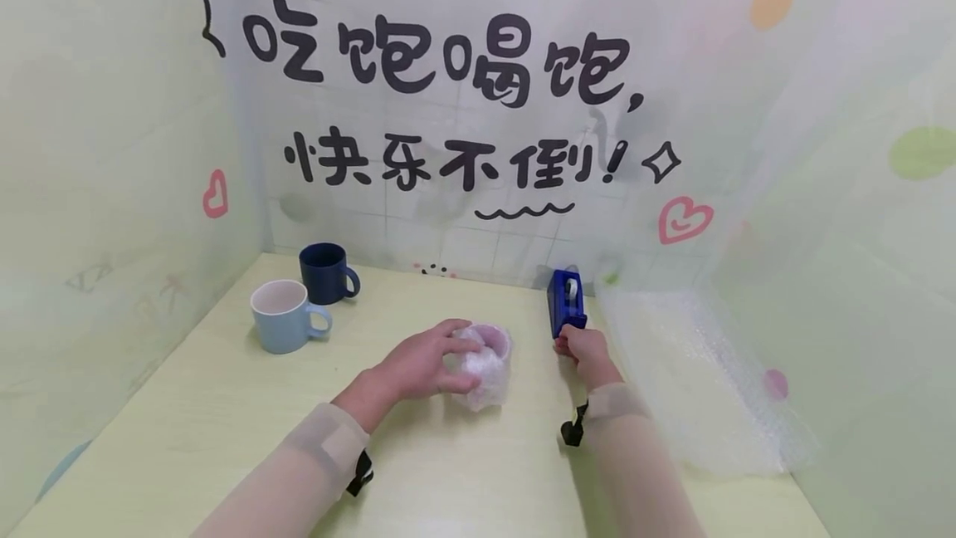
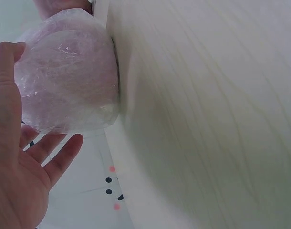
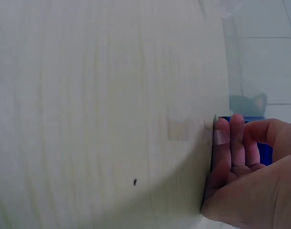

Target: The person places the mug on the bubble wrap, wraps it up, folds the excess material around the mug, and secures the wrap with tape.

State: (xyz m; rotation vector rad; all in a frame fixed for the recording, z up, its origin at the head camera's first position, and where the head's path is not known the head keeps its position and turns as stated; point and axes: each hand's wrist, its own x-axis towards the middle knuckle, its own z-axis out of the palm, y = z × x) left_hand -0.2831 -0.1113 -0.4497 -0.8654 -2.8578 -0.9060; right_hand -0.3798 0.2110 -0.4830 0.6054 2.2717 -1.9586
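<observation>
Mid-table, a pink cup in bubble wrap (image 1: 489,368) stands on the tabletop, its round rim showing through the wrap. My left hand (image 1: 426,361) holds it from the left side, thumb in front and fingers behind; the left wrist view shows the thumb (image 2: 7,59) at the wrap. To the right is a blue tape dispenser (image 1: 565,303) with a small roll in it. My right hand (image 1: 587,353) is at the dispenser's near end, thumb and forefinger pinching the tape there. In the right wrist view, a clear tape patch (image 3: 222,137) shows over one finger.
A light blue mug (image 1: 280,318) and a dark blue mug (image 1: 324,272) stand at the back left. A sheet of bubble wrap (image 1: 687,372) lies along the right side. Printed translucent walls (image 1: 478,231) border the table at the back and both sides.
</observation>
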